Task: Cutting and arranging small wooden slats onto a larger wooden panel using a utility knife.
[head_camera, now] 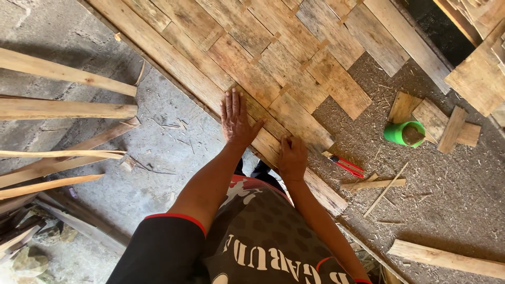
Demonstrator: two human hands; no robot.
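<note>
The right hand [292,156] is pressing down, fingers curled, on the near edge of a woven bamboo-strip mat [273,63] lying on the floor. Just beyond, the left hand [235,120] is lying flat and open on it, gripping nothing. Red-handled pliers [342,163] and a green cup [404,133] are sitting to the right.

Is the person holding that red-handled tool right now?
No, the red-handled tool lies loose on the ground beside the right hand, which presses on the woven mat.
</note>
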